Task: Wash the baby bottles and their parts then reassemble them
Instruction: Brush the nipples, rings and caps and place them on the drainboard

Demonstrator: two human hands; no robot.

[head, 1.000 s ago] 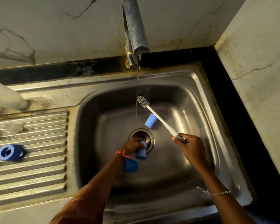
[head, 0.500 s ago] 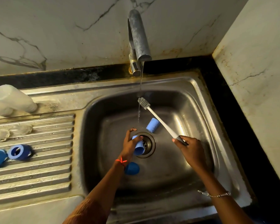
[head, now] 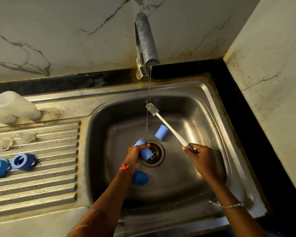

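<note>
Mid-wash, your left hand (head: 134, 159) has its fingers clamped on a pale-blue plastic cylindrical cap (head: 142, 150) and your right hand (head: 202, 159) on the white-handled bristle brush (head: 169, 128); next, I'd judge, work the bristles inside.

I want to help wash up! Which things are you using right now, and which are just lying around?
In use: left hand gripping a light blue cap; right hand holding the bottle brush; running tap.

Lying about, waiting: second light blue cap and dark blue dome cap in the sink basin; blue rings and clear teats on the drainboard; clear bottles behind.
</note>
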